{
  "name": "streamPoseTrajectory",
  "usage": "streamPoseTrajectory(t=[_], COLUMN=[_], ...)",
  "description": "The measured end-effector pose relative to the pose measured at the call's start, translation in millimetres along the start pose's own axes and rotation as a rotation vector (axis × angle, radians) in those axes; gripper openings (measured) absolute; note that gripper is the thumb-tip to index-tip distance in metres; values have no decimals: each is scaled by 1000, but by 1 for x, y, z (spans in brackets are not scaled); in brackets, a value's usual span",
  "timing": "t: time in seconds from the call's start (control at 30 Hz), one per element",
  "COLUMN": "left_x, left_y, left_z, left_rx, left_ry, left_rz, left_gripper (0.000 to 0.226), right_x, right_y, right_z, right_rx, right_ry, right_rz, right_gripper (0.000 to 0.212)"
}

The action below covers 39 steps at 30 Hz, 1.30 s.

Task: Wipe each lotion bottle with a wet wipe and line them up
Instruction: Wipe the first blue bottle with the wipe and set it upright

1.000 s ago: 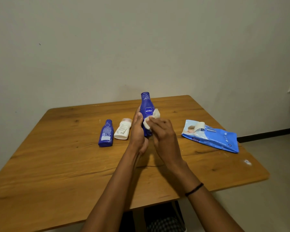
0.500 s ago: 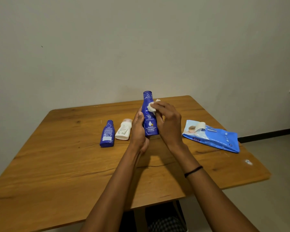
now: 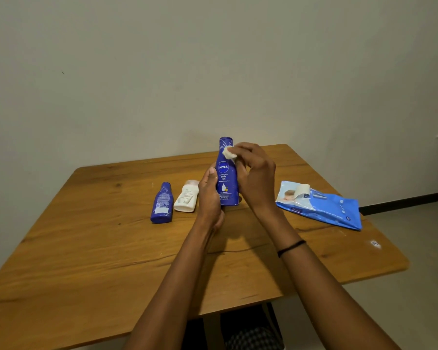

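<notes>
- Our left hand [image 3: 209, 198] grips the tall bottle [image 3: 226, 178] upright.
- Our right hand [image 3: 254, 173] pinches the wipe [image 3: 228, 153] against its neck, above that grip.

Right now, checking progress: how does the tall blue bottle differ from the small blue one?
The tall blue bottle is held upright by the left hand; the small blue bottle lies flat on the table, untouched. The tall one shows its front logo, the small one its back label. Only the tall one meets the wipe. Both are dark blue.
</notes>
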<state>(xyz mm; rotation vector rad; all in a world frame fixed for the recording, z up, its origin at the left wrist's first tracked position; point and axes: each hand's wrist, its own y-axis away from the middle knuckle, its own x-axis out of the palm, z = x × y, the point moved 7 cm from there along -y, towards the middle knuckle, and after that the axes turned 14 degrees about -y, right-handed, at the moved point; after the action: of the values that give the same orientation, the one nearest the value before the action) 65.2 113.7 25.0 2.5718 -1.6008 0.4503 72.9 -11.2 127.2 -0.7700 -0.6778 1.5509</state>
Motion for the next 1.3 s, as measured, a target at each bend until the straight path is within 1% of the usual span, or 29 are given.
streamPoseTrajectory(t=[0.13,0.3,0.4,0.5,0.57,0.63,0.73,0.8,0.93,1.1,1.2,1.3], left_x=[3,-6,-12,-13,-13,-10,-3,-1,-2,-12,-15,-16], left_y=[-1,-2,-3,-2,-2,-2,1,3,2,0,0,1], left_z=[-2,-3,3,8,6,4,3,2,-2,-4,-3,-6], left_rx=[25,11,-19,-35,-32,-13,0,-5,8,-4,-2,-3], left_ry=[-44,26,8,18,37,34,-14,-49,-50,-17,-38,-14], left_rz=[-10,-53,-81,-83,-85,-72,-56,-54,-59,-82,-87,-96], left_gripper=[29,47,44,41,40,37,31,28,27,43,46,47], right_x=[3,6,7,7,8,6,0,-1,1,6,7,8], right_y=[-4,46,74,82,71,50,12,-1,11,58,78,75], right_z=[0,-3,-2,-2,-2,-2,-3,-3,-2,0,-2,1], right_rx=[-2,10,8,-4,1,15,21,26,-6,-42,-46,-68], right_ry=[23,126,143,159,150,121,87,55,24,120,158,153], right_rz=[36,119,155,166,144,84,-10,-29,29,117,147,151], right_gripper=[29,37,37,37,36,33,22,22,27,33,38,36])
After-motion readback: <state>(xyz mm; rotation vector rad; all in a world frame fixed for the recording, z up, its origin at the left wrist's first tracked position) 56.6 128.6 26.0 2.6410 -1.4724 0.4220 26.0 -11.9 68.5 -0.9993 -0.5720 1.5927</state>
